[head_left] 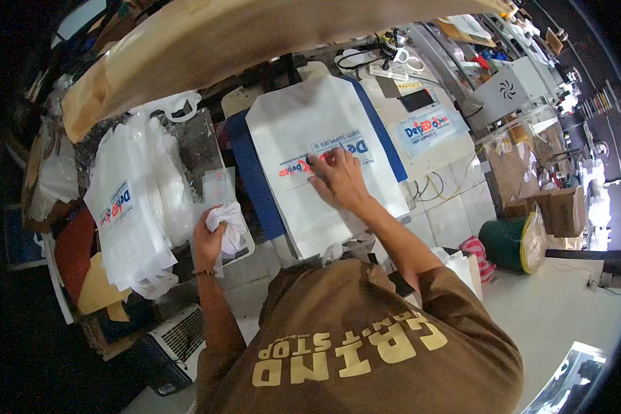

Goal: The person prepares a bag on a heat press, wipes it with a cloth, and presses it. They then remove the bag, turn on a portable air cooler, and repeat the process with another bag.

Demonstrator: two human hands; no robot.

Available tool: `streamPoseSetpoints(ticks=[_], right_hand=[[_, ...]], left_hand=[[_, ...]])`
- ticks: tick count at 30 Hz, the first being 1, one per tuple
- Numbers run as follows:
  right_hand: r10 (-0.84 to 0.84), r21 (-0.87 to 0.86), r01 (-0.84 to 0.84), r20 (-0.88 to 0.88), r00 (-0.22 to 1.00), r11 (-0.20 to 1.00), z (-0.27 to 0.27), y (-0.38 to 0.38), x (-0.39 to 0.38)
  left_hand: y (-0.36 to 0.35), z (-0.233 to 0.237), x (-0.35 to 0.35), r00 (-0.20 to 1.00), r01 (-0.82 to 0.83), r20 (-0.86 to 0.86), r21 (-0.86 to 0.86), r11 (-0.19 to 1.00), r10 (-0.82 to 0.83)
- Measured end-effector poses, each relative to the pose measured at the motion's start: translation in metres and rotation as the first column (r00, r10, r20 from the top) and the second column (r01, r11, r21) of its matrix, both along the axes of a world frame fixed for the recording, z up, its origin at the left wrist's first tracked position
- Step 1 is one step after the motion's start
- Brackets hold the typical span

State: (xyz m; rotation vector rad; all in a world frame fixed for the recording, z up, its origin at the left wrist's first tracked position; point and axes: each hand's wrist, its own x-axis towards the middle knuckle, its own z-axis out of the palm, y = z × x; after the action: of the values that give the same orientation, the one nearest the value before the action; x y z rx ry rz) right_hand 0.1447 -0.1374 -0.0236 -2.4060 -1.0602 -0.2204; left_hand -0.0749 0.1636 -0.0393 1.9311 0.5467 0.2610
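Observation:
My right hand (341, 176) rests over the printed middle of a white bag (324, 221), with its fingers bent and the thumb spread apart from them. The bag lies flat on a blue board (255, 179). Under and beside the fingers are blue and red letters and a pale rectangle of printed film (322, 147), partly hidden by the hand. On the left, my left hand (208, 243) is closed around a crumpled white cloth (232, 224). This cloth hangs beside a stack of white printed bags (127, 200).
Right of the board, a printed clear sheet (431, 130) and a black phone (417, 101) lie on a pale tabletop (424, 165). A long brown beam (255, 34) crosses the view above. A green spool (501, 245) and cardboard boxes (562, 210) stand on the floor at right.

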Motion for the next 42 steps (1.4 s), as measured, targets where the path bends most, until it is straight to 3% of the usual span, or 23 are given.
streamPoseSetpoints(ticks=[2,4,7,10,14,16,19,20,21,22,23,25,27,28,30,31,32,33,34,35,37,39,42], right_hand=[[0.014,-0.021,-0.014,0.001,1.0,1.0,-0.001,-0.001,0.005],[0.033,0.157,-0.025,-0.05,0.998,0.987,-0.012,-0.001,0.009],[0.045,0.255,-0.016,-0.105,0.993,0.967,-0.015,-0.002,0.014],[0.081,0.11,-0.08,-0.005,0.997,0.991,-0.007,-0.004,0.012],[0.044,0.059,-0.042,-0.035,0.998,0.997,-0.004,-0.006,0.011],[-0.023,0.38,0.102,-0.207,0.978,0.919,-0.004,-0.012,0.017],[-0.443,0.189,0.418,0.119,0.888,0.889,-0.004,-0.059,0.03],[-0.467,0.188,0.442,0.125,0.875,0.877,-0.008,-0.072,0.029],[-0.489,0.056,0.488,-0.005,0.872,0.871,-0.008,-0.087,0.025],[-0.524,-0.076,0.518,-0.136,0.841,0.852,-0.009,-0.102,0.019],[-0.489,0.029,0.498,-0.148,0.86,0.867,-0.013,-0.108,0.011],[-0.511,0.064,0.537,-0.233,0.828,0.841,-0.022,-0.108,0.01],[-0.535,0.126,0.582,-0.278,0.798,0.803,-0.035,-0.105,0.008],[-0.547,0.047,0.599,-0.355,0.758,0.799,-0.037,-0.106,0.014],[-0.612,-0.043,0.645,-0.37,0.699,0.763,-0.047,-0.096,0.019],[-0.595,0.07,0.65,-0.337,0.729,0.757,-0.049,-0.095,0.017],[-0.554,-0.005,0.595,-0.368,0.746,0.804,-0.053,-0.094,0.022],[-0.498,0.072,0.607,-0.5,0.709,0.791,-0.036,-0.098,0.009],[-0.415,0.152,0.611,-0.607,0.678,0.777,-0.011,-0.108,-0.004],[-0.459,0.142,0.658,-0.608,0.647,0.74,0.007,-0.133,-0.015],[-0.369,0.283,0.67,-0.658,0.657,0.686,0.032,-0.184,-0.042],[-0.453,0.354,0.776,-0.656,0.604,0.522,0.027,-0.254,-0.07],[-0.443,0.271,0.96,-0.854,0.272,0.067,0.009,-0.366,-0.13]], left_hand=[[0.004,0.002,0.002,0.996,0.033,-0.086,0.064,0.997,-0.027],[0.009,-0.014,-0.001,0.995,0.032,-0.097,0.071,0.997,-0.025],[0.005,-0.012,-0.003,0.986,0.036,-0.168,0.132,0.991,-0.013],[-0.002,0.002,-0.005,0.974,0.048,-0.226,0.215,0.975,0.002],[0.004,-0.011,-0.01,0.982,0.07,-0.186,0.207,0.976,-0.031],[0.006,-0.016,-0.012,0.99,0.034,-0.143,0.154,0.987,-0.012],[0.02,-0.027,-0.014,0.995,0.027,-0.094,-0.018,0.999,-0.029],[0.023,-0.034,-0.013,0.994,0.046,-0.091,-0.132,0.99,-0.058],[0.015,-0.022,-0.009,0.976,-0.04,-0.216,-0.102,0.994,0.018],[0.028,-0.043,-0.014,0.977,0.002,-0.212,-0.107,0.994,-0.025],[0.055,-0.081,-0.021,0.973,0.146,-0.204,0.172,0.974,-0.11],[0.036,-0.057,0.015,0.987,0.144,-0.093,0.148,0.978,-0.131],[-0.002,-0.008,0.048,0.995,0.067,-0.057,-0.255,0.965,-0.084],[-0.005,-0.009,0.061,0.995,0.063,-0.059,-0.288,0.956,-0.083],[0.003,-0.026,0.079,0.988,0.087,-0.111,-0.194,0.977,-0.11],[0.008,-0.033,0.089,0.98,0.099,-0.164,-0.109,0.989,-0.117],[0.01,-0.036,0.097,0.967,0.115,-0.225,-0.018,0.993,-0.116],[0.0,-0.018,0.099,0.95,0.16,-0.303,0.27,0.949,-0.074],[-0.015,-0.012,0.099,0.965,0.111,-0.255,0.174,0.978,-0.064],[-0.025,0.001,0.098,0.968,0.138,-0.225,0.118,0.983,-0.109],[-0.034,0.022,0.104,0.945,0.229,-0.254,0.07,0.971,-0.205],[-0.031,0.029,0.112,0.909,0.308,-0.319,0.081,0.948,-0.268],[-0.05,0.028,0.124,0.924,0.283,-0.303,0.136,0.949,-0.232]])
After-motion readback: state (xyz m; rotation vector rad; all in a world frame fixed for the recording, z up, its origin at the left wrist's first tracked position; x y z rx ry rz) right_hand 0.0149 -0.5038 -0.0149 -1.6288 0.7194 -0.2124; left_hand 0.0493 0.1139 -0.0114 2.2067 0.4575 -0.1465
